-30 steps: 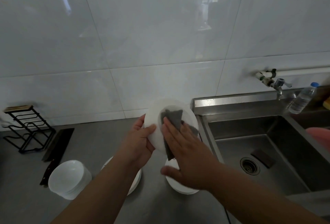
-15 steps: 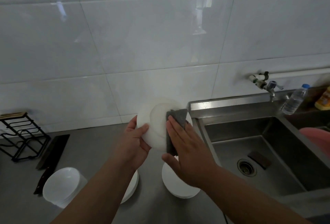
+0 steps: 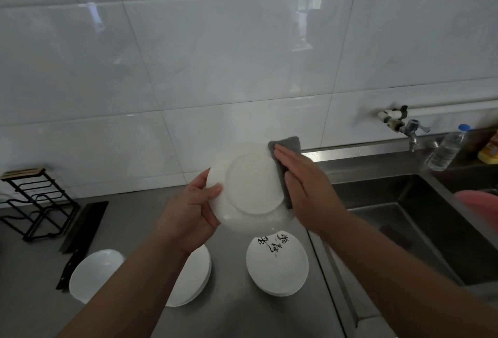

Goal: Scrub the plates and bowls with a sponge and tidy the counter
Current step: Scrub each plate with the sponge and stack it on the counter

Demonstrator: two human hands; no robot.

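Hands are working together just left of the sink (image 3: 377, 192). The left hand (image 3: 194, 211) is gripping the white plate (image 3: 250, 189) by its left rim, thumb lying across the underside and fingers curling behind. The right hand (image 3: 310, 189) is lying flat, fingers straight and together, pressing the grey sponge (image 3: 287, 146) against the plate's right edge, the side nearer the sink. The plate is being held up off the counter (image 3: 134, 216), tilted with its foot ring facing the person.

Left of the sink, below the held plate, a white dish with black characters (image 3: 277, 265) is sitting on the counter. Further from the sink a stack of white bowls (image 3: 196, 278) is showing under the left forearm, and beyond that a single white bowl (image 3: 94, 275).

The plate is looking like glazed ceramic: stiff, fairly light, breakable, and probably slippery once wet or soapy. A rim pinch with the thumb on one face and fingers on the other is seeming the safest hold, opposite wherever the sponge is pushing, so the pressure is being met rather than levering the plate loose. The sponge is soft and is bending around the edge, so a flat palm is suiting it. Whether it is wet, I cannot tell.
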